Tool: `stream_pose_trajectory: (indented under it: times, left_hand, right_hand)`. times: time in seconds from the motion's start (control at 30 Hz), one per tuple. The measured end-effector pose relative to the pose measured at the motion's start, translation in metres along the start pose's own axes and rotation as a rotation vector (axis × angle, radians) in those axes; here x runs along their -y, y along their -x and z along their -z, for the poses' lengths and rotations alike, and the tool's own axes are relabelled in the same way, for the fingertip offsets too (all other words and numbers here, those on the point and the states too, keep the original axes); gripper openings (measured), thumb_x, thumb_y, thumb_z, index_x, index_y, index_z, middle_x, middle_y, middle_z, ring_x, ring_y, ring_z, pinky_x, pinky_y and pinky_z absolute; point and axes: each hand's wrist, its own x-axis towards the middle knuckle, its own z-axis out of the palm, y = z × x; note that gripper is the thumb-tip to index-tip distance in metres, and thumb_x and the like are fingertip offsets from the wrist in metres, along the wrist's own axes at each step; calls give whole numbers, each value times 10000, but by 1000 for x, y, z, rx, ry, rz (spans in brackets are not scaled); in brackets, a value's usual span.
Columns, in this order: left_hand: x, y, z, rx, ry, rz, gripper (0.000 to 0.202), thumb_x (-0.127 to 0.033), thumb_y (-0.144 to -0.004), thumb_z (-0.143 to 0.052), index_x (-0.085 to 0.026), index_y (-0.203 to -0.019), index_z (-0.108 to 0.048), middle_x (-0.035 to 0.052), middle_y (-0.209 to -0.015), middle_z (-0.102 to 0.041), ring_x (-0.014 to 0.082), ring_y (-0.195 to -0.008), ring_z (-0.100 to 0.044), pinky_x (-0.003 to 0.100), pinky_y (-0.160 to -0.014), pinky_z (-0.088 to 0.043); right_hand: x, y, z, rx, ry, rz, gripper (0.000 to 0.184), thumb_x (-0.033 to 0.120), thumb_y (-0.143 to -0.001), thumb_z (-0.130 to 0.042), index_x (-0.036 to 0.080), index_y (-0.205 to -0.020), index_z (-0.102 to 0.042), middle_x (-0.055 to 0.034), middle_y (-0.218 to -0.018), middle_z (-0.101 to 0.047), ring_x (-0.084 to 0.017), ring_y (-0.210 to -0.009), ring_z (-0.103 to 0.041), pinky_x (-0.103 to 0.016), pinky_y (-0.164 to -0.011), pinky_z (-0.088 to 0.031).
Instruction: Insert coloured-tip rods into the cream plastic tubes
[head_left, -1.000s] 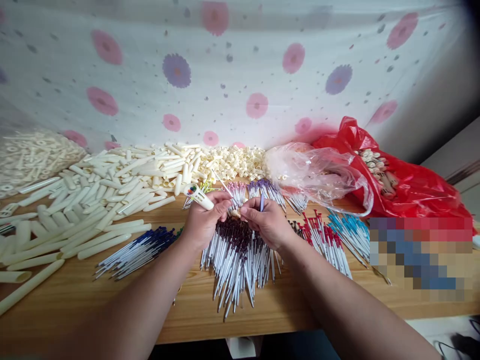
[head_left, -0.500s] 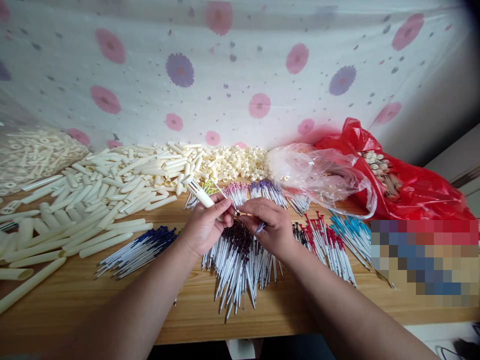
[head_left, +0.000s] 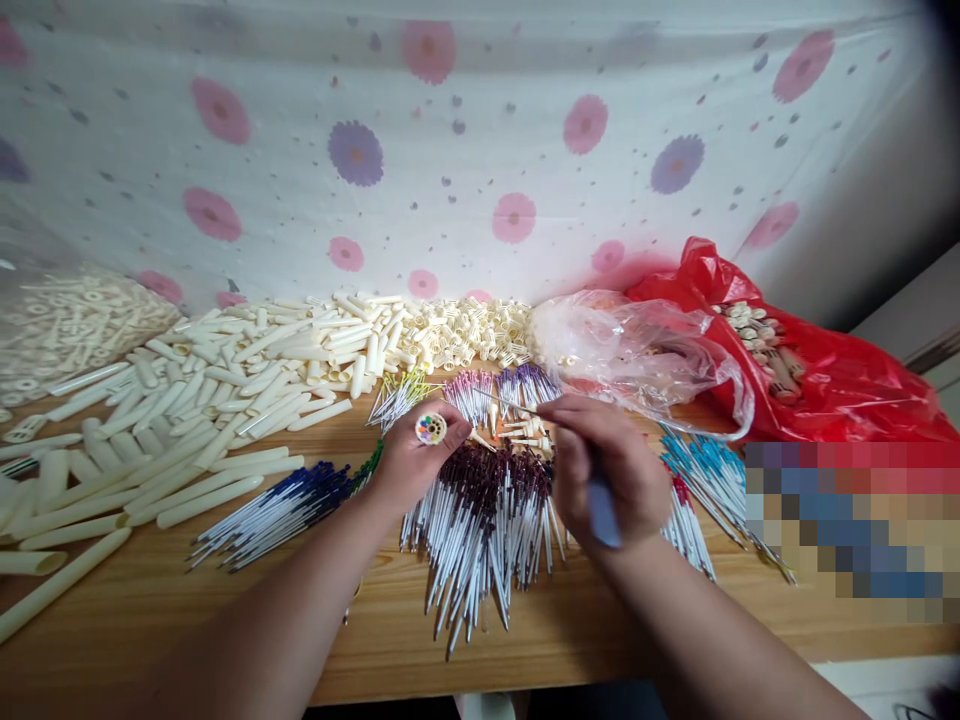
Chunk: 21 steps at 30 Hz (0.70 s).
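My left hand is closed round a cream pen barrel held end-on, so its round end with several coloured refill tips faces me. My right hand pinches a thin refill that points left toward the barrel, and a blurred blue piece sits in the same hand. Both hands hover over a pile of dark purple-tipped refills on the wooden table.
Cream barrels cover the left of the table, blue refills lie in front of them. Small cream rings sit at the back. Pink refills, red refills, a clear bag and a red bag are to the right.
The left hand turned the barrel from slanting to end-on toward me. The right hand moved right and pulled away from the left, now holding a thin refill out.
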Motion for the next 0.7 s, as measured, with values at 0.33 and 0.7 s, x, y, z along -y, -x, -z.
stream_pose_trajectory:
  times: [0.33,0.7]
  left_hand:
    - [-2,-5,0,-45,-281,-219,131,-218,-850,-549,-198,-724,-576,12,-758,-522,170,-751,-512,289,-704,-405]
    - [2,-3,-4,10,-263,-259,107,-229,-841,-577,-198,-740,-590,14,-792,-495,166,-755,-510,295,-697,-416]
  right_hand:
    - [30,-8,46,273,-46,61,230,175,-873,-537,245,-1090,-561,-59,-903,-705,-159,-790,-683,-279,-636,-579]
    - [20,-5,11,240,-67,122,240,84,-829,-557,175,-1050,-576,-97,-914,-721,-162,-853,-693,-282,-701,-601]
